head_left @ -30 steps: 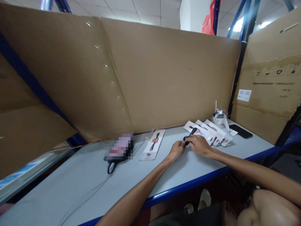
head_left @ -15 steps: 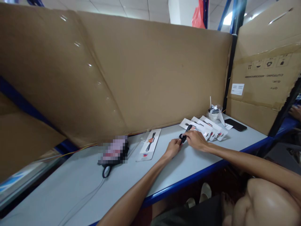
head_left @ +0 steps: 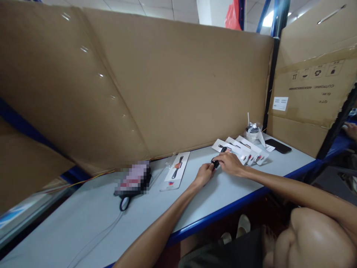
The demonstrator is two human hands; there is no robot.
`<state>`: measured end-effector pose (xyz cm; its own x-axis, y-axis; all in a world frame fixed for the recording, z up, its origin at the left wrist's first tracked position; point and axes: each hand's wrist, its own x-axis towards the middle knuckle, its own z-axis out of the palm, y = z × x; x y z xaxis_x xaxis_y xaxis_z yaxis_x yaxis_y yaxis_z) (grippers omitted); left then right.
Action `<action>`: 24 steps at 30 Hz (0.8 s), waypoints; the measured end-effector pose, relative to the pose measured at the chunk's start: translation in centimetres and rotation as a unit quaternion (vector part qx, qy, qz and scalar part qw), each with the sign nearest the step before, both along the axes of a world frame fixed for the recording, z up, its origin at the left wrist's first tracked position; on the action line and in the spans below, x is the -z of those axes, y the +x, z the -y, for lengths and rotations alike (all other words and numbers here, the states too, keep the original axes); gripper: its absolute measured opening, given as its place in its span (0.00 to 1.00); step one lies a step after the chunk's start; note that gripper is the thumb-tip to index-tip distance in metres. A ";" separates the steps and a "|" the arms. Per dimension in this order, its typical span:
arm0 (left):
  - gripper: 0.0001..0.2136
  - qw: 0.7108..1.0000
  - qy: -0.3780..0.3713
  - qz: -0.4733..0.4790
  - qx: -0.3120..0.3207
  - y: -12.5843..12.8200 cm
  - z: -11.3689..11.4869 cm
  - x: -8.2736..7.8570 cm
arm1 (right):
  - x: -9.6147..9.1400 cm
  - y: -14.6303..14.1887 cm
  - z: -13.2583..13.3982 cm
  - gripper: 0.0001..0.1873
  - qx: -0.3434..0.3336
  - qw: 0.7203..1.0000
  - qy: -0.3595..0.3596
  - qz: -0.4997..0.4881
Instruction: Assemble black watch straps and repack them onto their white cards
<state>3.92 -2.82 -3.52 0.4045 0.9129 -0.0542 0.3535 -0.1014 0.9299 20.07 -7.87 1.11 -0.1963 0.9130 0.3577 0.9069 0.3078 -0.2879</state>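
Low over the grey tabletop, both my hands are closed on a black long-handled tool [head_left: 215, 163]. Its handle sticks out beyond my right fingers towards the white packs; its exact kind is too small to make out. My left hand [head_left: 205, 174] pinches the near end from the left. From the right, my right hand [head_left: 230, 164] grips it with bent fingers, which cover the middle. Just behind my right hand, several white packs [head_left: 244, 147] lie fanned and overlapping. To the left of my hands lies a single white pack [head_left: 176, 168] printed with a similar black tool.
A black-cased item [head_left: 145, 180], its top pixelated, lies left with a loop and thin cord. A bagged cup with a straw [head_left: 253, 130] and a black phone [head_left: 278, 146] stand back right. Cardboard walls [head_left: 178, 82] enclose the table [head_left: 97, 208]. Another person's hand [head_left: 350, 130] shows far right.
The view has shifted slightly. Both hands stay on the black tool in nearly the same place, with only a small shift of my right fingers.
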 end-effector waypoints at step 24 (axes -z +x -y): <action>0.18 0.997 -0.068 0.036 -0.011 0.1 0.5 -0.7 | 0.8 -0.1 -0.7 0.20 0.008 1.000 0.012 -0.012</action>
